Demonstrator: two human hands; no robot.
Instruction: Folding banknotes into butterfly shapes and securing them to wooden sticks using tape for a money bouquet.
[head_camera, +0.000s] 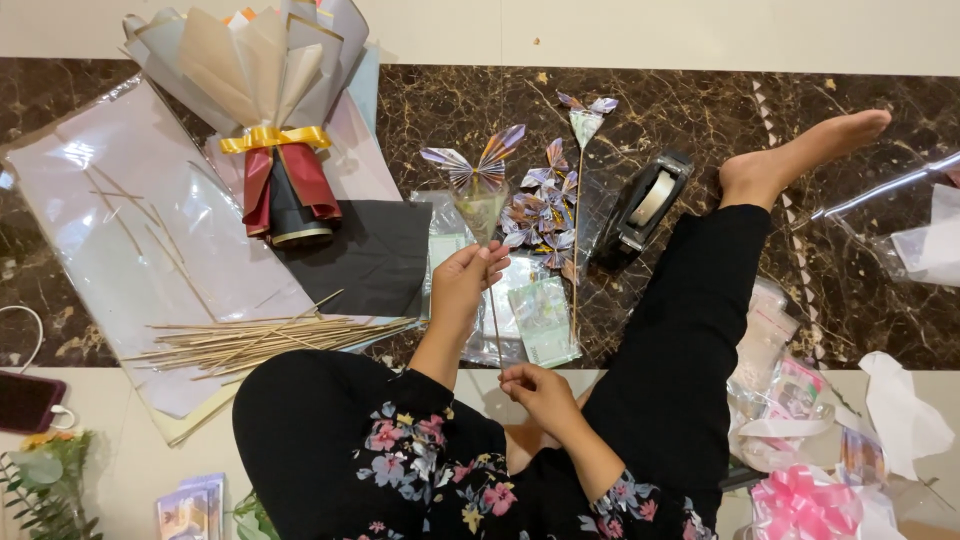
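My left hand pinches the clear wrap just under a folded paper butterfly mounted on a thin wooden stick. My right hand grips the lower end of that same stick near my lap. Beside it on the floor lies a second butterfly on a stick and a pile of folded butterflies. I sit on the floor in black trousers and a flowered top, one bare foot stretched out to the right.
A wrapped paper bouquet with a yellow ribbon lies at the back left on clear sheets. A bundle of wooden skewers lies left of my knee. A black tape dispenser, a phone, a pink bow and plastic bags surround me.
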